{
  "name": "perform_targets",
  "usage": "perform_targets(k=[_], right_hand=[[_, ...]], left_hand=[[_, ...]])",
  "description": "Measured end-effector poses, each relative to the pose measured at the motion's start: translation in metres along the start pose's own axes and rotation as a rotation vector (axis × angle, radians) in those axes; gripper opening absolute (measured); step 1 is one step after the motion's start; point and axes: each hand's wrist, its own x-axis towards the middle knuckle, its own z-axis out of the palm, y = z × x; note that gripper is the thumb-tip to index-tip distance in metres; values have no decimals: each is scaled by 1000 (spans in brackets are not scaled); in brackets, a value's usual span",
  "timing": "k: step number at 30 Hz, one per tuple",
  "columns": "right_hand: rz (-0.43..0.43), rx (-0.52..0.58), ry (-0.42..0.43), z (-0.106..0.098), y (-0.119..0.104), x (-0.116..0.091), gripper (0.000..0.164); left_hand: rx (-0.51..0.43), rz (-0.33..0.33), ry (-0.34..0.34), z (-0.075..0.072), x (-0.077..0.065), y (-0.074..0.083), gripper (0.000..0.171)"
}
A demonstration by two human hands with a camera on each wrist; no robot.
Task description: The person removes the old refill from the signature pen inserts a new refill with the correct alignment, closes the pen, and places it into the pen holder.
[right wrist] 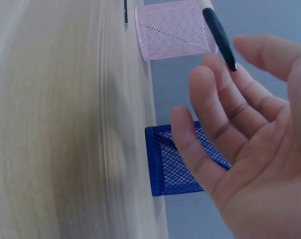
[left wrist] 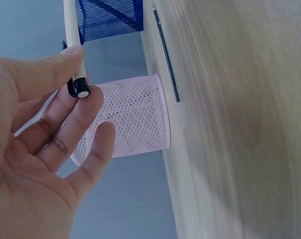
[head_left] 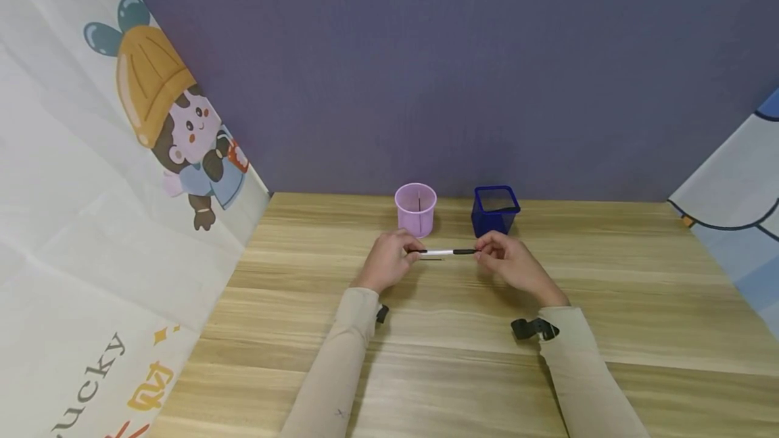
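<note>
Above the table, a white pen with black ends [head_left: 441,252] is held level between the two hands. My left hand [head_left: 389,259] pinches its push-button and clip end between thumb and fingers, the other fingers loosely bent. At the dark tapered tip, my right hand [head_left: 511,265] has its fingers loosely bent; in the right wrist view a small gap shows between thumb and pen. A thin ink refill [left wrist: 166,55] lies on the table just below the pen. Behind the hands stand a pink mesh pen cup [head_left: 416,211] and a blue mesh pen holder [head_left: 491,218].
Inside the pink cup, a thin dark stick [head_left: 419,203] leans upright. Something dark [head_left: 504,209] lies in the blue holder. The wooden table [head_left: 456,370] ends at a grey-blue partition [head_left: 426,73] behind the cups. A printed white curtain [head_left: 73,188] hangs at the left.
</note>
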Motion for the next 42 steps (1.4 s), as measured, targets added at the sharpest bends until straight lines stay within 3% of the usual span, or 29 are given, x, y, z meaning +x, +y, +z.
perform_targets(k=[42], right_hand=[[10,-19,-24,1,-2,0,20]], left_hand=[[-5,10,3,1,1,1,12]])
